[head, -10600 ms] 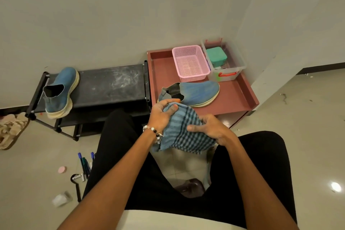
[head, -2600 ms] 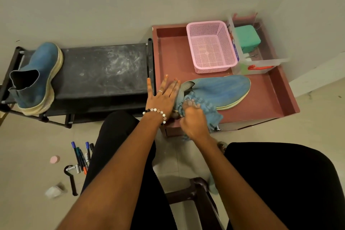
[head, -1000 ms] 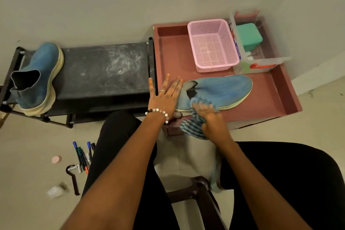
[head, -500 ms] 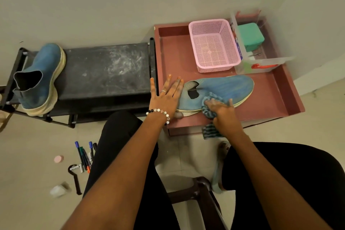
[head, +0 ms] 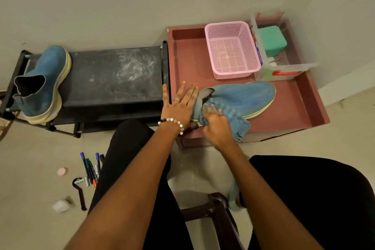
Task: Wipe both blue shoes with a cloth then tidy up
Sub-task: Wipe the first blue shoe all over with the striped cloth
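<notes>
Blue shoe (head: 243, 97) lies on its sole along the front edge of a red tray (head: 300, 111), toe pointing toward the tray's right wall, as a seated person cleans it. The left hand (head: 179, 105), fingers straight and spread, presses flat against the heel end near the tray's front-left corner, apparently to brace the shoe so it cannot slide under the rubbing. The right hand (head: 216, 126) bunches a blue checked cloth (head: 229, 115) against the shoe's near side by the collar, fingers curled into the fabric; a tail of the cloth hangs over the tray's front edge.

The second blue shoe (head: 42, 85) stands untouched at the left end of a black rack (head: 113, 75) that abuts the tray. A pink basket (head: 231, 48) and a clear bin (head: 284, 67) fill the tray's back-right corner, close behind the toe, leaving bare room mainly at the back-left and front-right. With little margin at the front lip, a hard stroke toward the person could tip the shoe off the tray.
</notes>
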The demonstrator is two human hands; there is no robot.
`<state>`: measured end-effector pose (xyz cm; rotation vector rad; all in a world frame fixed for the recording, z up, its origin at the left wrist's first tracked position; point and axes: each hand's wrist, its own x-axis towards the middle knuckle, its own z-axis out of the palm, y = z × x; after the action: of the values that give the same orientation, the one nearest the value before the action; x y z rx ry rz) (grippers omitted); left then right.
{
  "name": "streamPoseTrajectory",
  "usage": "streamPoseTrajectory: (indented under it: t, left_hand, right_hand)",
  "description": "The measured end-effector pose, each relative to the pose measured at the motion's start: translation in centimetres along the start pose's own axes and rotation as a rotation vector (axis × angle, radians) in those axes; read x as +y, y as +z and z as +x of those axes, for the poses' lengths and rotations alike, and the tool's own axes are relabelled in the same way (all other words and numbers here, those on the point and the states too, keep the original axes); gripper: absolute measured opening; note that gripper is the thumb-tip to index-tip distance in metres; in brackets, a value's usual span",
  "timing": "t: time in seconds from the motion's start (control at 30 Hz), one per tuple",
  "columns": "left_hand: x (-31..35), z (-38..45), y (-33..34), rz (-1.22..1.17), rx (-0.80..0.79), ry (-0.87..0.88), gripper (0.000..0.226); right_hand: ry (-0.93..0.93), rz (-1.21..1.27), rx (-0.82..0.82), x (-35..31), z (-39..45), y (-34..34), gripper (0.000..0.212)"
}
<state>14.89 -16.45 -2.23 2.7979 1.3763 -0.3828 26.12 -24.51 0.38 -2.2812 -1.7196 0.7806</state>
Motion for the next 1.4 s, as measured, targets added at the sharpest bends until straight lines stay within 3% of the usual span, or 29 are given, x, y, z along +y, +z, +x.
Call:
streamPoseTrajectory:
  t: [0.1, 0.2, 0.33, 0.4, 0.5, 0.57, 0.67, 0.8, 0.9, 1.0, 1.07, 1.1, 1.17, 1.27, 1.4]
  left_hand:
    - [0.0, 0.0, -0.1, -0.013, 0.015, -0.006, 0.099]
    - [-0.1, 0.0, 0.0, -0.014, -0.003, 0.01, 0.118]
    - [0.0, 0.0, 0.2, 0.002, -0.016, 0.006, 0.123]
    - [0.1, -0.1, 0.1, -0.015, -0.002, -0.011, 0.106]
    - [0.2, -0.2, -0.2, -0.033, 0.045, -0.015, 0.07]
    - [0.1, -0.2, 0.0, -0.046, 0.035, -0.014, 0.078]
    - [0.0, -0.2, 0.0, -0.052, -0.008, 0.002, 0.114]
    - [0.4, -0.7, -0.7, -0.049, 0.009, -0.034, 0.119]
    - [1.4, -1.3, -2.0, -0.12, 0.082, -0.057, 0.103]
    - [2.2, -2.1, -4.9, -0.368, 0.211, 0.058, 0.069]
    - [2.7, -3.0, -6.9, -0.845, 0.278, 0.115, 0.047]
    - [3.0, -3.7, -7.7, -1.125, 0.223, 0.114, 0.042]
    - [3.5, -5.0, -8.3, -1.523, -0.049, 0.078, 0.045]
    - [3.5, -5.3, -7.4, -1.648, -0.242, -0.055, 0.048]
    - [3.6, -5.3, -7.3, -1.72, -0.12, -0.122, 0.008]
  right_hand:
    - [-0.058, 0.369, 0.036, 0.3, -1.4, 1.1, 0.066]
    - [-0.266, 0.268, -0.015, 4.7, -2.9, 0.2, 0.075]
    - [-0.003, -0.015, 0.039, 4.0, -0.8, -0.4, 0.068]
    - [0.118, 0.015, 0.074, 0.2, 0.1, 0.8, 0.056]
    - [0.132, 0.289, 0.084, -2.7, -1.0, 2.1, 0.066]
    - [0.041, 0.492, 0.067, -0.6, -1.7, 1.4, 0.068]
    - [-0.008, 0.67, -0.048, 3.7, -2.8, -0.6, 0.063]
    - [0.408, 1.168, 0.127, 5.5, -4.3, -3.6, 0.034]
    - [0.523, 1.511, 0.202, 6.0, -5.1, -5.2, 0.024]
    - [0.494, 1.665, 0.112, 5.7, -5.9, -5.7, 0.025]
    - [0.428, 1.697, 0.04, 5.3, -6.6, -5.8, 0.027]
    - [0.386, 1.703, 0.015, 5.0, -6.9, -5.8, 0.031]
    - [0.311, 1.702, -0.01, 4.6, -7.4, -6.1, 0.033]
    - [0.256, 1.615, 0.023, 4.4, -7.8, -6.6, 0.027]
    - [0.301, 1.275, 0.062, 5.6, -8.2, -7.0, 0.037]
